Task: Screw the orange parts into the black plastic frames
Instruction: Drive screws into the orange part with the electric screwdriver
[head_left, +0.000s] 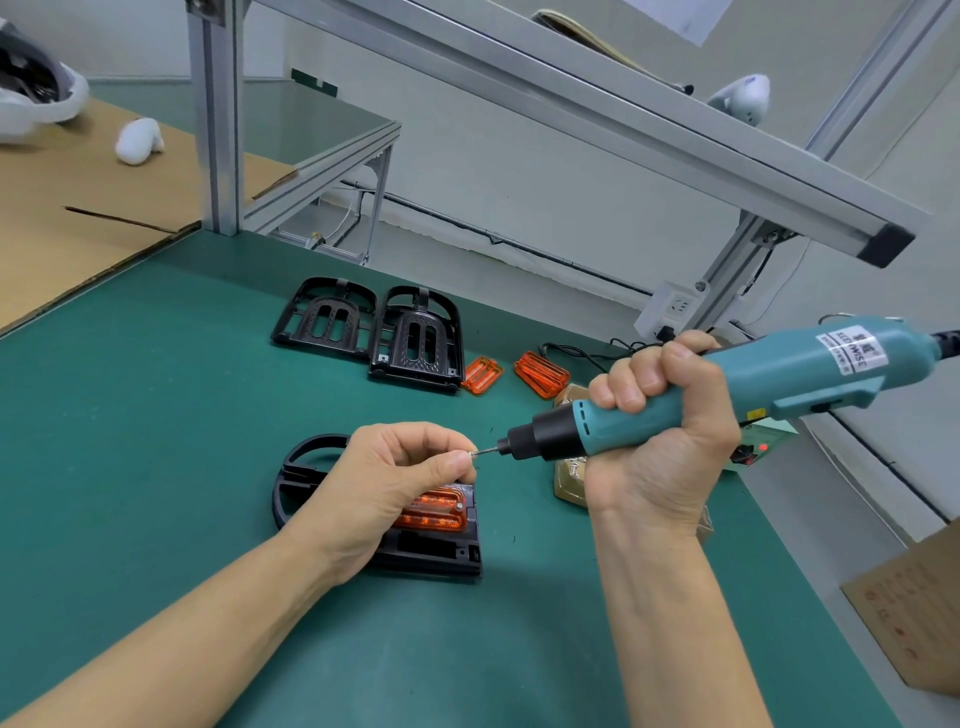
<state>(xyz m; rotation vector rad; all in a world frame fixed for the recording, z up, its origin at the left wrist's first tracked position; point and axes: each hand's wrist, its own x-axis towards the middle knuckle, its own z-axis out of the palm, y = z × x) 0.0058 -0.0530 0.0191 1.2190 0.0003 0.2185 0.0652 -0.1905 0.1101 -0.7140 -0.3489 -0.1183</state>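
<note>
Orange part (434, 512) sits seated in the black frame (426, 551) on the green mat (156, 415), just under my left hand (395, 478); my thumb and forefinger pinch a small screw (471, 453) against the bit of the electric screwdriver (675, 395); my right hand (660, 431) grips its teal body, fingers wrapped tight; farther back lie two empty black frames (369, 332) side by side, with two loose orange parts (514, 374) just beside them.
</note>
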